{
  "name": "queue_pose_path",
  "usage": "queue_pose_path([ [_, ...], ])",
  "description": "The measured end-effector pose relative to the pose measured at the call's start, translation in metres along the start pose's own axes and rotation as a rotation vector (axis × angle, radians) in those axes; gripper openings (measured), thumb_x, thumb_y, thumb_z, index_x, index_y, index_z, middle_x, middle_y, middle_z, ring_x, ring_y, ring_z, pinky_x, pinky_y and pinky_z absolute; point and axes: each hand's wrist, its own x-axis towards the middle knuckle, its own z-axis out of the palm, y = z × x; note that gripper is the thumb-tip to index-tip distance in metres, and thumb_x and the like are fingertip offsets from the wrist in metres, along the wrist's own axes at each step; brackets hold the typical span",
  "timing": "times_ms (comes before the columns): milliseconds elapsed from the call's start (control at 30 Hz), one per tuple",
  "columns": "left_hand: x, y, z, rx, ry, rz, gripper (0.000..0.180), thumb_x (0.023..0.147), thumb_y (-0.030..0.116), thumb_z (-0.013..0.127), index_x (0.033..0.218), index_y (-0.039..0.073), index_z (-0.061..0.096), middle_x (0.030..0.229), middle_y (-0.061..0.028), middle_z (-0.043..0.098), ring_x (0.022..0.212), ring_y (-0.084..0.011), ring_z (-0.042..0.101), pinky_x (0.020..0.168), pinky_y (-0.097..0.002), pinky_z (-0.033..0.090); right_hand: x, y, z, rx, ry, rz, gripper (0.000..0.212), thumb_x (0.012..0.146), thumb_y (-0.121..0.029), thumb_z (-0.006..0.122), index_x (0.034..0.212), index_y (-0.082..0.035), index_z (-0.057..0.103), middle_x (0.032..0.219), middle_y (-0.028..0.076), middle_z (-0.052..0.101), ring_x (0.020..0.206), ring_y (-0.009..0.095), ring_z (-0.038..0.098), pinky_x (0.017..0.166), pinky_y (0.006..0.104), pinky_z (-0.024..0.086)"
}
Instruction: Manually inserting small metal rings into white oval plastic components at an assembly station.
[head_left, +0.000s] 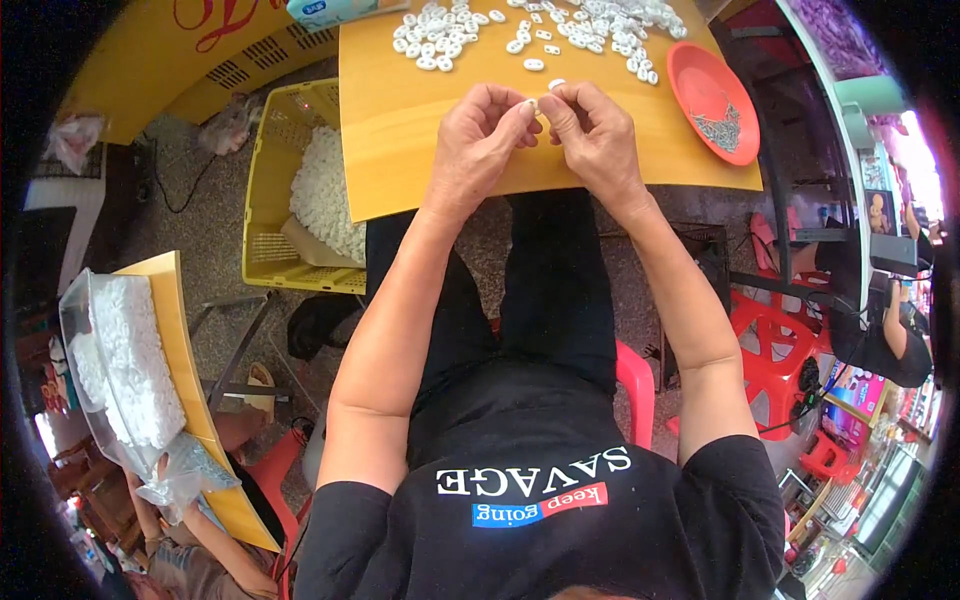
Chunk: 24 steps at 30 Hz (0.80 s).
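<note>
My left hand (482, 138) and my right hand (595, 138) meet above the front part of the wooden tabletop (400, 150). The left pinches a small white plastic piece (531, 103) between thumb and fingers. Against it the right thumb and fingertips are pressed together; what they hold is mostly hidden. A white oval piece (557, 85) shows just behind the right fingers, and I cannot tell if it is held or lies on the table. Another white oval piece with two dark holes (533, 65) lies loose beyond my hands.
Farther back lie a left pile of white oval pieces (435, 38) and a right pile (625, 28). A red plate (688, 75) holds small grey metal parts (722, 130). A yellow crate (262, 185) of white pieces stands left. A co-worker's arm (225, 545) is at another table.
</note>
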Motion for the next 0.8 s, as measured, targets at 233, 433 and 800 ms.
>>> queue_pose_path([
  [233,0.000,0.001,-0.001,0.037,0.010,-0.013,0.016,0.094,0.013,0.061,0.096,-0.003,0.057,0.082,-0.0075,0.065,0.073,-0.0120,0.063,0.067,-0.0240,0.052,-0.001,-0.004,0.007,0.230,-0.021,0.190,0.016,0.093,-0.016,0.062,0.088,-0.001,0.062,0.070,0.001,0.062,0.060,0.007,0.056,0.053,0.0228,0.046],
  [433,0.003,0.000,-0.001,0.014,0.030,0.009,0.016,0.093,0.012,0.062,0.096,-0.003,0.057,0.081,-0.0079,0.065,0.073,-0.0123,0.063,0.066,-0.0238,0.052,0.004,-0.004,0.005,0.179,-0.066,0.206,0.019,0.094,-0.019,0.061,0.089,0.000,0.063,0.070,0.002,0.062,0.059,0.007,0.058,0.053,0.0226,0.047],
  [800,0.004,-0.001,-0.004,-0.120,0.017,-0.017,0.016,0.093,0.012,0.061,0.097,-0.003,0.058,0.080,-0.0081,0.066,0.068,-0.0122,0.061,0.065,-0.0234,0.050,0.013,-0.005,-0.008,0.069,-0.064,-0.016,0.017,0.092,-0.017,0.064,0.090,0.000,0.063,0.072,0.006,0.063,0.060,0.013,0.061,0.055,0.0264,0.049],
])
